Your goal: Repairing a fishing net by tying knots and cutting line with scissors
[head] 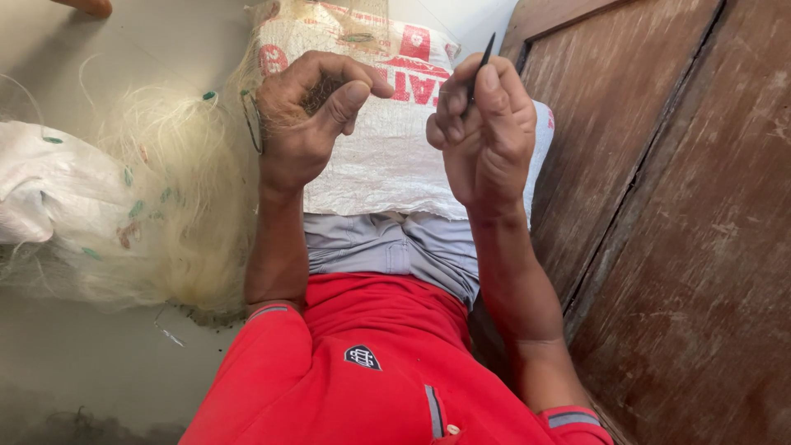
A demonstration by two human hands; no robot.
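Pinching a thin dark needle [481, 67] upright, the right hand [486, 132] is hovering just beside the left hand [306, 119], which is gripping bunched net [177, 189].

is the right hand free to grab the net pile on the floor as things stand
Probably not: the right hand pinches a thin dark needle, and the left hand and its forearm lie between it and the net pile.

Smooth grey concrete floor [99, 363] along the left edge, worn brown wooden door [684, 222] with scratched panels filling the right side, pale wall strip [486, 16] at the top edge, soft even daylight
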